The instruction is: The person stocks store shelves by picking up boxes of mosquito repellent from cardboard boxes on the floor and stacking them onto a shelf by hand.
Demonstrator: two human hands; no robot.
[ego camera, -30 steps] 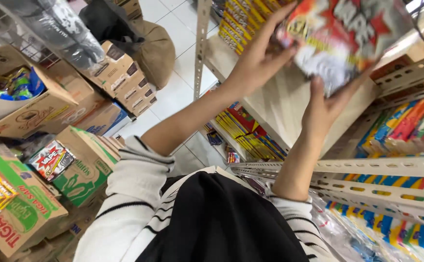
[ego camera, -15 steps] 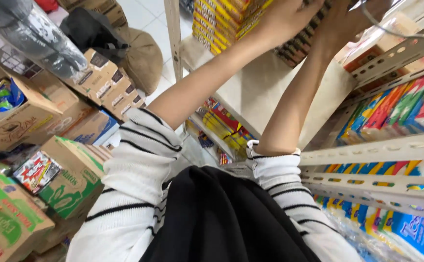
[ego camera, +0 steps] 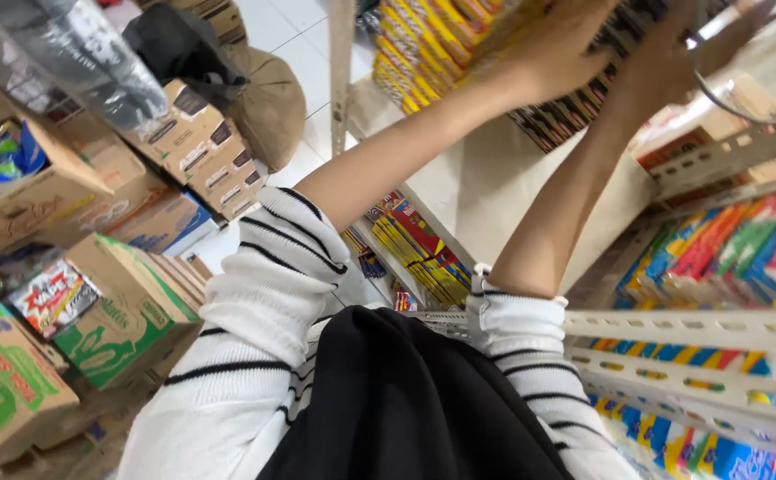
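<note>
A pale metal shelving unit [ego camera: 672, 329] fills the right of the view, its lower tiers packed with bright upright packets [ego camera: 726, 249] in red, blue, green and yellow. Across the aisle on the left, open cardboard cartons [ego camera: 112, 311], some printed green, stand stacked on a white tiled floor [ego camera: 281, 27], one holding red-and-white snack packs [ego camera: 50, 298]. A brown sack [ego camera: 271, 107] sits farther back by the shelf post. The person, in a white top with thin black stripes [ego camera: 264, 302] and a black garment [ego camera: 406, 409] over the front, stretches both bare forearms up to the top shelf. There the left hand [ego camera: 557, 49] lies spread over a dark striped stack of flat packets [ego camera: 575, 102], fingers flat against it, next to a row of yellow packets [ego camera: 432, 44]. The right hand [ego camera: 672, 62] presses the same stack from the other side, near a wire loop [ego camera: 735, 89]; whether its fingers close round the stack cannot be told, since blur hides them.
</note>
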